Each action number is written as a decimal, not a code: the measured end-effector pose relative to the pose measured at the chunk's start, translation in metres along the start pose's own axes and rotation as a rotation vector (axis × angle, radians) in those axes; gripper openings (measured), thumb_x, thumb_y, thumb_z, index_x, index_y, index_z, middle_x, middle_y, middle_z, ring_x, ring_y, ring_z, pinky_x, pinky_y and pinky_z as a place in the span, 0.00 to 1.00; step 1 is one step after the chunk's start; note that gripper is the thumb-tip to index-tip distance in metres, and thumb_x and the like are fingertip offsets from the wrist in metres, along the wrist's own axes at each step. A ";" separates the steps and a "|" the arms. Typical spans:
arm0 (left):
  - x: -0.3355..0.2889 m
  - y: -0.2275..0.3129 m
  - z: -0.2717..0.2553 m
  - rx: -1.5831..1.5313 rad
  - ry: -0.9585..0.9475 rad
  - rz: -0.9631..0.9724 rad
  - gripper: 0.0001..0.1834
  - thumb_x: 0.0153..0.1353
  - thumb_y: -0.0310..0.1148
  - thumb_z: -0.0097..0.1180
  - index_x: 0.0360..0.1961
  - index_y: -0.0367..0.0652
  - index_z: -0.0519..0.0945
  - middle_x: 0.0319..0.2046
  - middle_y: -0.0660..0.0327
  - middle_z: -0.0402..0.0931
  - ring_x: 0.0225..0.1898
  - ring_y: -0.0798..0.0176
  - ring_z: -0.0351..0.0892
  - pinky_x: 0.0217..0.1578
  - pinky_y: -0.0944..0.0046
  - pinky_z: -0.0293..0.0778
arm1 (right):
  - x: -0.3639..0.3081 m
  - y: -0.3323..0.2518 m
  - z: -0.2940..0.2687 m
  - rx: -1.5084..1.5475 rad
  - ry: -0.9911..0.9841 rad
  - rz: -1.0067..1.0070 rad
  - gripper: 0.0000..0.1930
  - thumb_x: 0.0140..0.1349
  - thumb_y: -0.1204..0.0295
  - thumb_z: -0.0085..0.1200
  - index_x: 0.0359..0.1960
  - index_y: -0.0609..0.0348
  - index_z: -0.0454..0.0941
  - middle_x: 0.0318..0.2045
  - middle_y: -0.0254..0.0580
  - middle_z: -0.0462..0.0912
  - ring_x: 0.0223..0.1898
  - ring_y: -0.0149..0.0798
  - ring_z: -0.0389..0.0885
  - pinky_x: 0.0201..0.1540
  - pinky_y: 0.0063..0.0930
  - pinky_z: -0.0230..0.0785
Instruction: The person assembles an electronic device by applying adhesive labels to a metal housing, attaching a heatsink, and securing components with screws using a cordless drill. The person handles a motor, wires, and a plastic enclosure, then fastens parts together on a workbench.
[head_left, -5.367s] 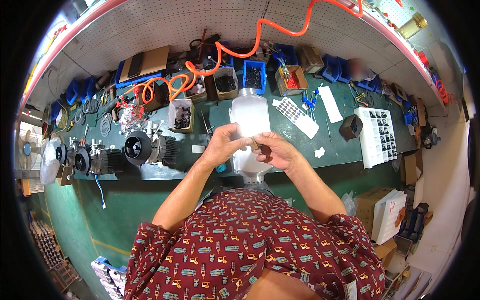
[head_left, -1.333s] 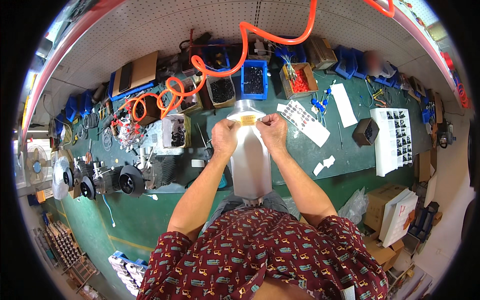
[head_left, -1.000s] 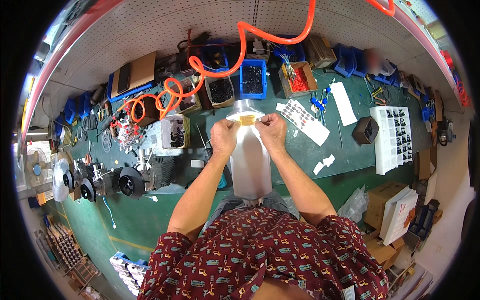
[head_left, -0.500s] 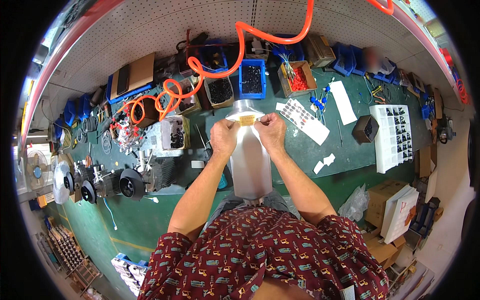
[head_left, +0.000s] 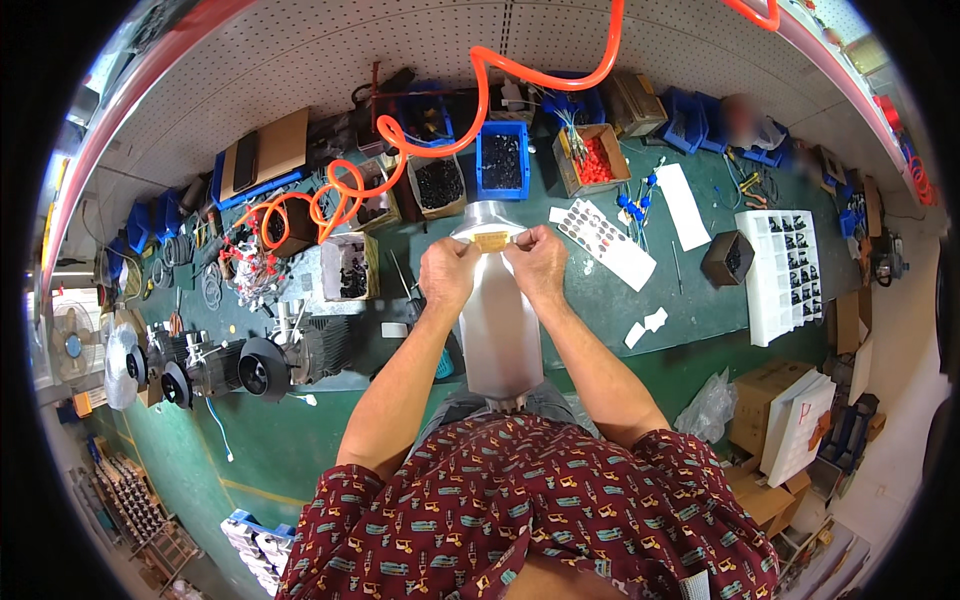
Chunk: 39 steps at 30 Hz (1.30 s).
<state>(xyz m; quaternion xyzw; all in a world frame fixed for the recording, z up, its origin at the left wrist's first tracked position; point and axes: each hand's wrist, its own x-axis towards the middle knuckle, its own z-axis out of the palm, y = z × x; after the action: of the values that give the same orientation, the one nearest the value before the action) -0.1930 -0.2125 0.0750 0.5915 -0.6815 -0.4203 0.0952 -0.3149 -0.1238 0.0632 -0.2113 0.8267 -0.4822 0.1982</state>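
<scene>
A long silver metal housing (head_left: 501, 335) stretches from the bench edge toward me, its narrow round neck pointing at the back of the bench. Across its far end lies a small yellow label (head_left: 490, 241). My left hand (head_left: 447, 273) pinches the label's left end between thumb and fingers. At the right end, my right hand (head_left: 539, 264) holds it in a similar pinch. Both hands rest close against the housing; whether the label is fully stuck down I cannot tell. Right of the hands is a white sheet of round stickers (head_left: 607, 244).
Behind the housing stands a blue bin (head_left: 503, 192) of black parts. A box of red parts (head_left: 592, 160) sits farther right, near a white foam tray (head_left: 757, 280). Motors with black fan wheels (head_left: 264, 370) line the left edge. An orange coiled hose (head_left: 485, 90) hangs overhead.
</scene>
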 end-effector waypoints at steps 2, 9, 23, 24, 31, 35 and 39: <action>0.000 -0.001 0.001 -0.005 0.012 0.006 0.17 0.56 0.45 0.68 0.30 0.38 0.84 0.31 0.50 0.85 0.37 0.45 0.86 0.40 0.49 0.78 | 0.000 -0.004 -0.001 -0.060 -0.012 -0.007 0.11 0.47 0.72 0.68 0.28 0.64 0.79 0.24 0.47 0.86 0.28 0.43 0.86 0.35 0.36 0.77; -0.002 -0.022 0.002 -0.157 0.125 0.171 0.16 0.57 0.38 0.68 0.27 0.35 0.79 0.24 0.52 0.80 0.28 0.53 0.80 0.35 0.53 0.75 | 0.020 0.010 -0.007 -0.084 -0.121 -0.115 0.12 0.51 0.69 0.68 0.29 0.63 0.78 0.24 0.40 0.83 0.27 0.35 0.82 0.33 0.31 0.74; -0.222 -0.192 0.025 -0.717 -0.448 -0.328 0.43 0.61 0.47 0.70 0.67 0.28 0.67 0.50 0.52 0.80 0.47 0.62 0.80 0.47 0.61 0.78 | 0.135 0.042 0.031 0.387 -0.885 0.340 0.19 0.66 0.58 0.61 0.55 0.52 0.82 0.48 0.36 0.84 0.49 0.33 0.81 0.51 0.30 0.74; -0.227 -0.187 0.035 -0.778 -0.493 -0.281 0.46 0.60 0.48 0.70 0.69 0.29 0.64 0.51 0.52 0.79 0.48 0.61 0.80 0.49 0.60 0.78 | 0.136 0.046 0.036 0.414 -0.952 0.307 0.19 0.65 0.57 0.63 0.53 0.53 0.83 0.46 0.36 0.85 0.47 0.33 0.82 0.49 0.29 0.75; -0.246 -0.174 0.086 -1.164 -0.323 -0.411 0.38 0.59 0.43 0.71 0.65 0.38 0.68 0.55 0.55 0.77 0.52 0.61 0.79 0.51 0.59 0.78 | 0.138 0.041 0.032 0.365 -0.945 0.244 0.17 0.64 0.57 0.64 0.45 0.57 0.85 0.38 0.37 0.86 0.38 0.32 0.83 0.43 0.28 0.77; -0.251 -0.167 0.079 -1.457 -0.459 -0.443 0.47 0.54 0.56 0.70 0.68 0.42 0.66 0.58 0.58 0.73 0.58 0.56 0.75 0.60 0.49 0.74 | 0.130 -0.003 0.022 0.008 -0.875 -0.099 0.19 0.64 0.53 0.62 0.38 0.58 0.87 0.34 0.39 0.86 0.36 0.34 0.81 0.42 0.30 0.73; -0.233 -0.158 0.084 -1.709 -0.651 -0.475 0.54 0.49 0.65 0.69 0.69 0.42 0.65 0.57 0.52 0.75 0.55 0.51 0.78 0.62 0.45 0.74 | 0.146 -0.024 0.034 -0.327 -0.810 -0.377 0.22 0.66 0.50 0.54 0.42 0.57 0.88 0.42 0.47 0.89 0.44 0.52 0.86 0.48 0.41 0.75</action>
<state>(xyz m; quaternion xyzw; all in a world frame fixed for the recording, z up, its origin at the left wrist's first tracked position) -0.0652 0.0409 -0.0002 0.2983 0.0027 -0.9303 0.2133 -0.4149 -0.2376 0.0509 -0.5573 0.6950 -0.2522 0.3778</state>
